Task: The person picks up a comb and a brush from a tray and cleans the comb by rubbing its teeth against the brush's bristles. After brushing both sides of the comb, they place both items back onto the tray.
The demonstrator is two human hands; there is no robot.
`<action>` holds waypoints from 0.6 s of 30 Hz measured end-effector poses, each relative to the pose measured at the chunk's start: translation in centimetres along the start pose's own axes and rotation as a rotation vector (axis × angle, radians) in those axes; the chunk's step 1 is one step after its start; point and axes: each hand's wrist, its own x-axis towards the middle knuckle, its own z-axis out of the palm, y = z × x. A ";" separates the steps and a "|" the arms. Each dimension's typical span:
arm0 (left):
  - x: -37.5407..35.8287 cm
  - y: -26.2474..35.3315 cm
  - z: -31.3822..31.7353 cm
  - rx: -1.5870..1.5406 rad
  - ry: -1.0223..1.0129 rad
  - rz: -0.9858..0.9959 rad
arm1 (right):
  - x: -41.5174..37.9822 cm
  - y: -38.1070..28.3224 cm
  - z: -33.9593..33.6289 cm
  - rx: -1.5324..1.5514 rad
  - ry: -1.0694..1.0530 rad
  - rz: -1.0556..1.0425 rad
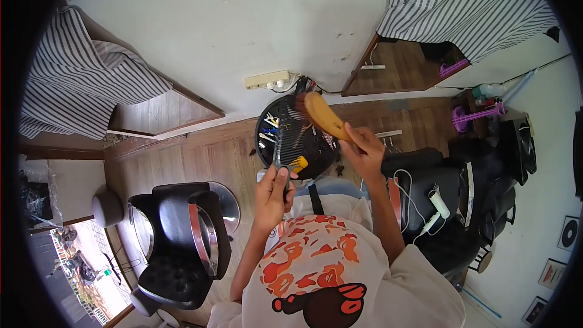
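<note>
My left hand (270,200) is closed around the handle of a wide black comb (291,136), its teeth pointing right. In my right hand (366,157) is a brush with a curved wooden handle (325,115); its dark bristles overlap the comb's upper end in this view. Beneath both lies a round black tray (259,146) with several hair clips (268,127) in white, yellow and blue along its left side. A yellow piece (299,164) shows close to the comb's handle. The comb and my hands hide part of the tray.
A black salon chair (176,231) stands at left, another (425,188) at right with a white hair dryer (438,203) and its cord on it. Against the wall ahead is a power strip (266,80). Striped cloths (91,67) drape over mirrors on both sides.
</note>
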 end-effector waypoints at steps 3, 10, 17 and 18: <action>0.1 0.3 -0.4 0.095 0.055 0.033 | -0.7 0.8 -0.9 -0.009 0.009 0.038; 1.1 -0.4 -0.6 0.124 0.076 0.047 | -2.5 -1.7 0.1 -0.012 -0.151 -0.052; 1.1 -0.6 -0.5 0.155 0.072 0.103 | -1.4 -3.3 -0.5 0.323 -0.347 0.244; 1.0 -0.4 -0.4 0.171 0.058 0.093 | -0.8 -2.8 -0.3 0.217 -0.227 0.226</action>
